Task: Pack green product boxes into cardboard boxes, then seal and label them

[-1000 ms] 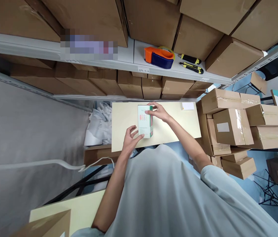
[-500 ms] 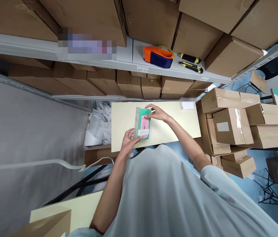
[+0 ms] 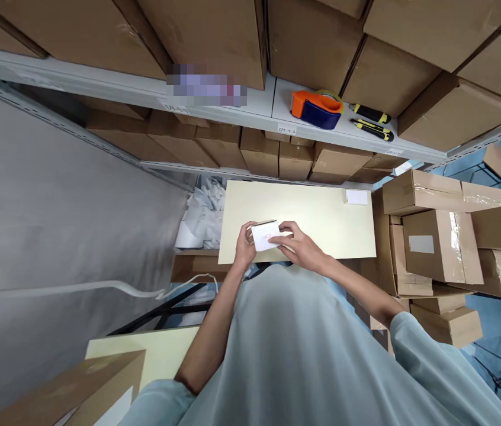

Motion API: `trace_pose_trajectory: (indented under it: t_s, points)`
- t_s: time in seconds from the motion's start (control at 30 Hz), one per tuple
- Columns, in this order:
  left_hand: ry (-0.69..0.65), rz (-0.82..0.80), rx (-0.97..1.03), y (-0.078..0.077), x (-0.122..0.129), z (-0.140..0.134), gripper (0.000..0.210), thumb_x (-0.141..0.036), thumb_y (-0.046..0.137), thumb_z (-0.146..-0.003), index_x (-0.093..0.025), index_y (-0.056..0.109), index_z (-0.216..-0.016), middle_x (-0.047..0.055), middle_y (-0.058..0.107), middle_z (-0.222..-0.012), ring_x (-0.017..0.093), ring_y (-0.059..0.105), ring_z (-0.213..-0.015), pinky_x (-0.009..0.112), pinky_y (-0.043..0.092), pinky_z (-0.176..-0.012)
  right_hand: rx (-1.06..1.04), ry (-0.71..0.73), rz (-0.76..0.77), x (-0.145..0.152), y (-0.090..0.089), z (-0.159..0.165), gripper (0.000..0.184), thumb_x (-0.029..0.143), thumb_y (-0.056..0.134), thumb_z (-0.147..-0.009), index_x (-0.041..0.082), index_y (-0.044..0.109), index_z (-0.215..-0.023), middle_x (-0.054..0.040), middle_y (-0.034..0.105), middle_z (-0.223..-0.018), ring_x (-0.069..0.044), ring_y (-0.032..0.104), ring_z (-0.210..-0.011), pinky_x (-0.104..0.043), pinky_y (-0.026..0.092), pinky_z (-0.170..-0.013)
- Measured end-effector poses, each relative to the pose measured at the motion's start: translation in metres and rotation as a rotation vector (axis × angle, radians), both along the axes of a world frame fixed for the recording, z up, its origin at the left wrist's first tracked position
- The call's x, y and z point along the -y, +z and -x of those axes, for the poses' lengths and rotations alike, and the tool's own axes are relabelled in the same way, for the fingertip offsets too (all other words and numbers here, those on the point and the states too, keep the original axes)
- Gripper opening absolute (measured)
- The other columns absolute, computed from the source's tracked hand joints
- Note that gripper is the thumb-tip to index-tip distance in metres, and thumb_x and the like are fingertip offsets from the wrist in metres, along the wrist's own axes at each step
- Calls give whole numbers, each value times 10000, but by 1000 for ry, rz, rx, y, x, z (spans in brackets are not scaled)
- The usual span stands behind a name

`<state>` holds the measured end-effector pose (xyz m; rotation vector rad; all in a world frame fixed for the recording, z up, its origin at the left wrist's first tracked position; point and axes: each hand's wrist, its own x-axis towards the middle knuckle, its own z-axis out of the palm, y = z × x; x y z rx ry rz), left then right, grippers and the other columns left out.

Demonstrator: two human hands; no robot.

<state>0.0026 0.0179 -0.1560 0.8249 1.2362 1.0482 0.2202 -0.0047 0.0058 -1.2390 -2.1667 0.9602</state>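
Over the near part of the cream table [image 3: 317,216], a small product box [image 3: 265,236] is held tipped so that a white end with faint pinkish print faces me. My left hand [image 3: 245,247] is closed around its left side. At the right side my right hand [image 3: 299,244] grips the box, thumb and fingers bent, with one finger lying across the white end. The green and pink front of the box is hidden from this angle.
A small white box [image 3: 356,197] sits at the table's back right. The shelf above bears an orange and blue tape dispenser [image 3: 317,109] and two utility knives [image 3: 371,121]. Cardboard boxes [image 3: 443,245] are stacked at right; crumpled white material [image 3: 204,216] fills a bin at left.
The box has been turned from its green and pink front to its white end. My right hand has come down from its top to its right side. The camera view has shifted left.
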Motion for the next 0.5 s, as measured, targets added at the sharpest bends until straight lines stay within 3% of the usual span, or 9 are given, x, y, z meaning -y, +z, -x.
trace_pose_trajectory:
  t_s: [0.07, 0.17, 0.3, 0.43, 0.5]
  points:
    - [-5, -25, -11, 2, 0, 1, 732, -333, 902, -618, -275, 605, -1285, 95, 763, -1281, 311, 764, -1144, 429, 657, -936, 63, 10, 23, 7, 2, 3, 340, 229, 606, -1114, 339, 715, -1416, -91, 554, -1526, -207, 702, -1176, -401, 650, -1044]
    - [-45, -38, -25, 5, 1, 3, 708, -310, 872, -636, -269, 625, -1298, 111, 738, -1377, 316, 744, -1206, 440, 650, -981, 146, -14, -1, 9, 5, 6, 348, 243, 657, -1086, 355, 714, -1410, -84, 494, -1646, -252, 653, -1333, -403, 657, -1030]
    - [-128, -13, -39, 9, -1, 10, 719, -284, 844, -638, -251, 653, -1330, 139, 667, -1534, 333, 709, -1303, 466, 639, -1029, 200, -29, -34, -12, 2, 1, 352, 294, 698, -1057, 316, 681, -1408, -122, 436, -1699, -303, 598, -1417, -436, 652, -1027]
    - [-258, 57, -21, 23, 1, 22, 877, -294, 870, -663, -234, 610, -1498, 156, 729, -1407, 314, 768, -1174, 475, 653, -992, 11, -156, 86, -67, -17, -17, 385, 449, 704, -1047, 253, 635, -1371, -140, 579, -1468, -242, 679, -1167, -394, 647, -973]
    - [-328, 95, 41, 38, 4, 26, 997, -326, 897, -701, -252, 517, -1619, 127, 752, -1313, 289, 788, -1124, 475, 649, -1013, -121, -315, 221, -98, -28, -29, 395, 522, 700, -1026, 258, 616, -1307, -90, 648, -1307, -185, 668, -956, -305, 637, -803]
